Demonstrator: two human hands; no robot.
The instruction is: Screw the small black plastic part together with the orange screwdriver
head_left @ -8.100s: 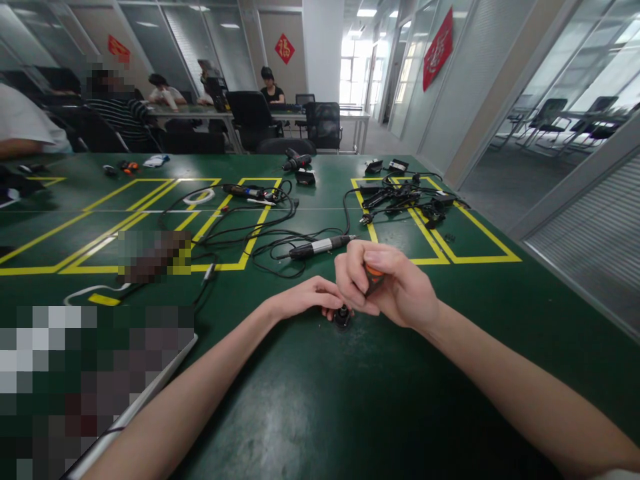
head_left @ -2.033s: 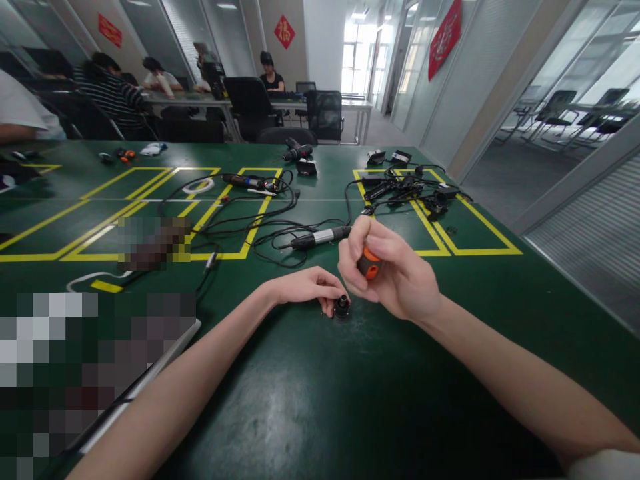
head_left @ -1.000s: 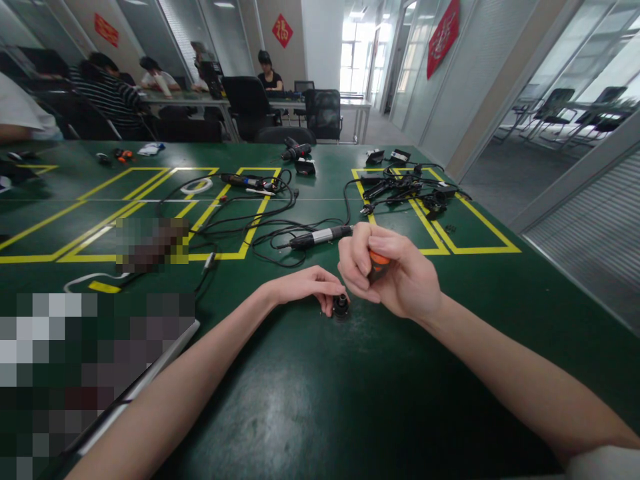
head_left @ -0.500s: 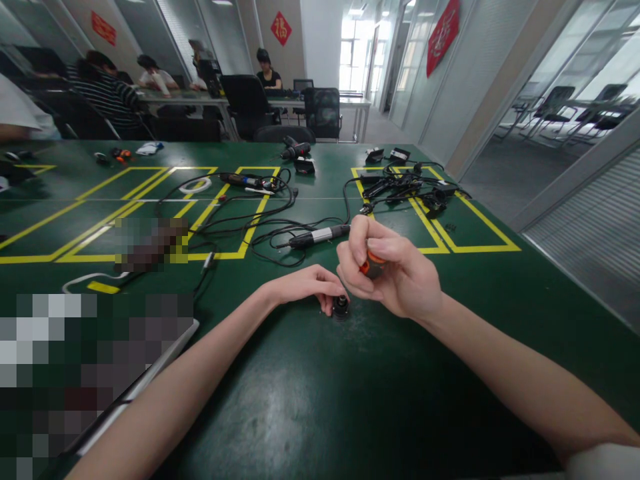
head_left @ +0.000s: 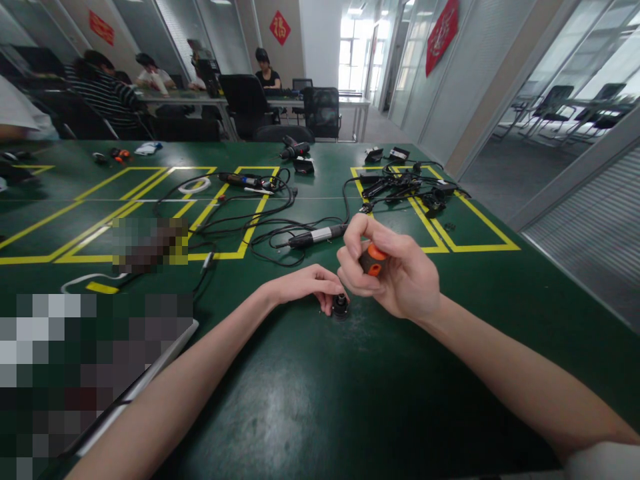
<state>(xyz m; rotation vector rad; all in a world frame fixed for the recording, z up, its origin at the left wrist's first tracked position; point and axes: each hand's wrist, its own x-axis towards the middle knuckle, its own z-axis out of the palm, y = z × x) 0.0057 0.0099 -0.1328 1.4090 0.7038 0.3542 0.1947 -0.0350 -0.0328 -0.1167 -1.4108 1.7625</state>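
Note:
My left hand (head_left: 324, 287) rests on the green table, its fingers closed around a small black round part (head_left: 341, 307) with a narrow stub on top. The part stands upright on the tabletop. Just right of it and higher, my right hand (head_left: 395, 267) is wrapped round a screwdriver (head_left: 374, 260) by its stubby orange and dark grey handle. The fingers hide the rest of the tool, and I cannot tell whether its tip touches the black part.
Beyond my hands lies a black and silver pen-shaped tool (head_left: 317, 237) with a cable. A tangle of black cables and parts (head_left: 395, 183) sits at the back right, a drill-like tool (head_left: 295, 148) at the far edge. At left is a blurred-out laptop-like object (head_left: 195, 325). People sit behind.
The screwdriver handle has turned in my right hand, so more of its orange side shows. My right fingers have shifted slightly around it. My left hand and the black part stay in place.

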